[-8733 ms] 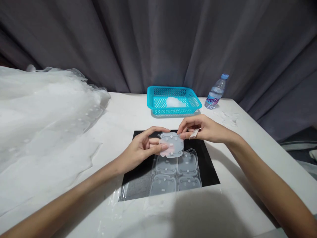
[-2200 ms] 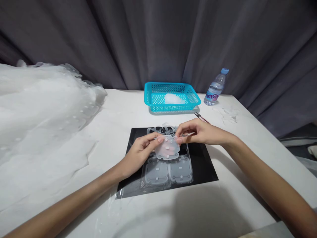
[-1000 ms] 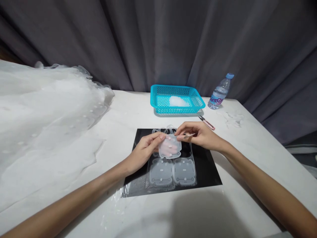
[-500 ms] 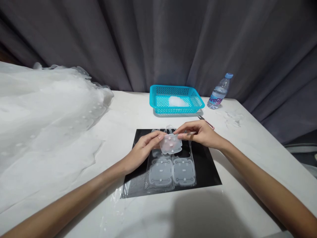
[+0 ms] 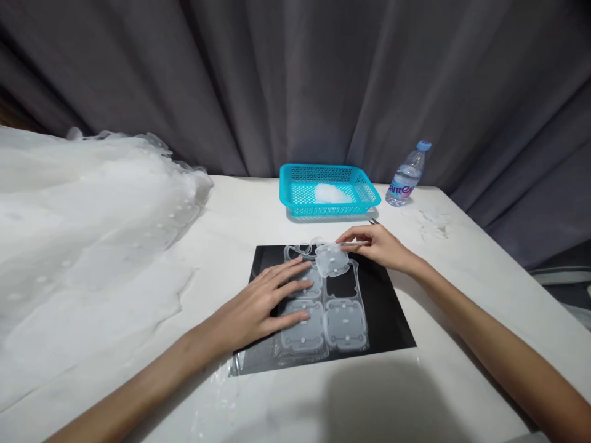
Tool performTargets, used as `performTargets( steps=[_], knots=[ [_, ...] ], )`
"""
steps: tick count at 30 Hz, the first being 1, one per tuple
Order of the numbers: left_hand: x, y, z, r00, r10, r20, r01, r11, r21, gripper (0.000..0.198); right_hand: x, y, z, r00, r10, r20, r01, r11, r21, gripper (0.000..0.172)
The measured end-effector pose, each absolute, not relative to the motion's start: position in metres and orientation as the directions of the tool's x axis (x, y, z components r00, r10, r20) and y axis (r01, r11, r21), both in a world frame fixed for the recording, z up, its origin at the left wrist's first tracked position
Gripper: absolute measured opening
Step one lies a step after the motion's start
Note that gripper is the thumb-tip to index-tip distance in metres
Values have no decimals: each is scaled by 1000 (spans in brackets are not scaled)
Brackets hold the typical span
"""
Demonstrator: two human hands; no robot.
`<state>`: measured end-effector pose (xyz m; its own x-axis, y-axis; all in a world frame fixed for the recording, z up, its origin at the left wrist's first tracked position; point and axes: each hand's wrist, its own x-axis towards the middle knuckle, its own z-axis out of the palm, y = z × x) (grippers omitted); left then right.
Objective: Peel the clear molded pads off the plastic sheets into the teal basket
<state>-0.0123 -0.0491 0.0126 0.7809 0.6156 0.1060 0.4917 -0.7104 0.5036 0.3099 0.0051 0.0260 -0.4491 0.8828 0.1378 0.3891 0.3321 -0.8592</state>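
Translucent piece (image 5: 332, 261) | right fingers (image 5: 351, 233): clamped on its edge | left fingers (image 5: 287, 320): apart, resting on sheet (image 5: 346, 327)

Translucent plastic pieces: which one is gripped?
The translucent piece pinched in the right hand; the other three lie flat on the black mat, two partly under the left hand.

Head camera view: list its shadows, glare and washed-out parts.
Head view, a broad soft shadow darkens the near part of the white tabletop; head view, glare streaks show by the near-left corner of the black rectangular mat; head view, the translucent white plastic heap looks pale, its layers hard to separate; head view, the dark grey fabric curtain is dim.
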Motion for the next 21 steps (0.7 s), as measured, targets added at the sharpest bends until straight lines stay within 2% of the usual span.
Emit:
performTargets(
  steps=[4,10,14,17,21],
  knots=[
    [-12,-49,9,774,619,132,503,-729,464,48,310,5,28,-455,871,187,426,397,-813,17],
    [-16,-47,3,753,646,121,558,-725,404,52,308,3,36,-414,890,193,335,346,-877,21],
    [-17,-46,1,750,648,132,556,-725,407,56,306,25,46,-342,903,259,308,368,-877,25],
    [-17,-48,3,745,653,136,561,-724,402,56,301,61,59,-246,912,328,438,407,-801,24],
    [-18,-51,6,734,664,145,575,-720,389,57,295,110,74,-138,915,379,616,379,-691,18]
  ],
)
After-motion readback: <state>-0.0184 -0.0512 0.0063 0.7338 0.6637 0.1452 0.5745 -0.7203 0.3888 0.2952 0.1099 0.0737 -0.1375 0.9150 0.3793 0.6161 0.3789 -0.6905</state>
